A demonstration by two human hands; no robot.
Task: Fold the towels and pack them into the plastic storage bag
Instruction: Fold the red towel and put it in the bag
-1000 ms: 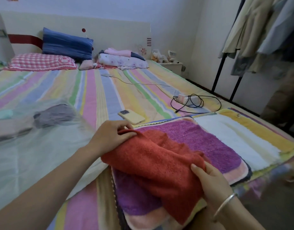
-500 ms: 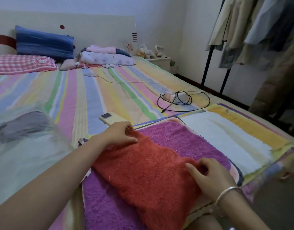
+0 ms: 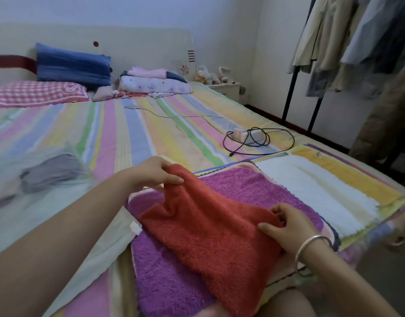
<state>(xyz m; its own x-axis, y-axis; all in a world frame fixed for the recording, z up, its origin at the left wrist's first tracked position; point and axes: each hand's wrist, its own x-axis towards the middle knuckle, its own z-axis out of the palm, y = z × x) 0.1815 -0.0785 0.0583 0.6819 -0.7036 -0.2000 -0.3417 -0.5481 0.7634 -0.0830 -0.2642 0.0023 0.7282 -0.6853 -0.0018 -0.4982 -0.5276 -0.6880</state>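
Compared with half a second earlier, the far corner of the orange-red fleecy towel (image 3: 210, 236) had come up off the stack: it was pressed flat then, and now stood raised in a soft peak. The left hand (image 3: 158, 175) pinched that far corner between thumb and curled fingers. The right hand (image 3: 288, 229) was curled round the towel's right edge, with the cloth bunched under the fingertips. The rest of the towel lay slack and diagonal across the fluffy purple towel (image 3: 242, 186), sagging between the two grips. Beside them on the striped bedsheet (image 3: 128, 133) lay a white terry towel with a yellow border (image 3: 311, 186). The translucent plastic storage bag (image 3: 37, 202) lay to the left, apart from the towels, with something grey (image 3: 50, 172) showing through it. Judgement: the towel was light, limp and high-friction, so it would not hold a crease by itself and would drag on the purple pile beneath. The best hold was at two corners of one edge, kept taut and lifted clear before folding. A single mid-edge grip would probably let it crumple.
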